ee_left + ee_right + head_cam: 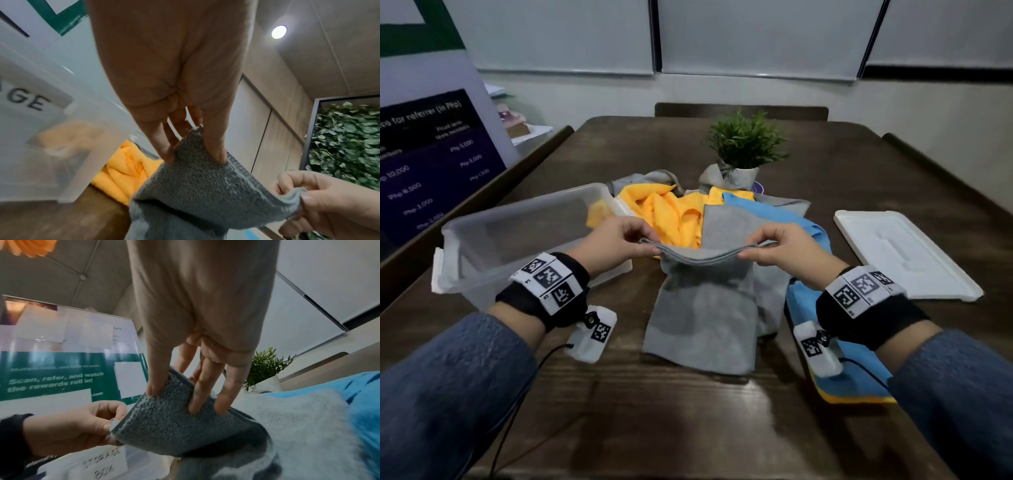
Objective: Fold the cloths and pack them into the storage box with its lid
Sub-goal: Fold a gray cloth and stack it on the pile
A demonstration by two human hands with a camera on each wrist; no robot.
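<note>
**Grey cloth held at both corners**

Storage box [517,233] stands open left of the left hand [616,241]. Left hand and right hand [787,251] each pinch a top corner of the grey cloth [705,308], which hangs between them onto the table [688,411]. Lid [904,255] lies right of the right hand.

Plain grey cloth [702,308] up front, bright yellow cloths [664,212] and a sky-blue cloth [784,219] piled behind. Clear frosted storage box [493,236], white lid [900,253], dark brown wood-grain table [654,411], green plant [746,140], black-and-white checkered wrist tags [548,277].
</note>
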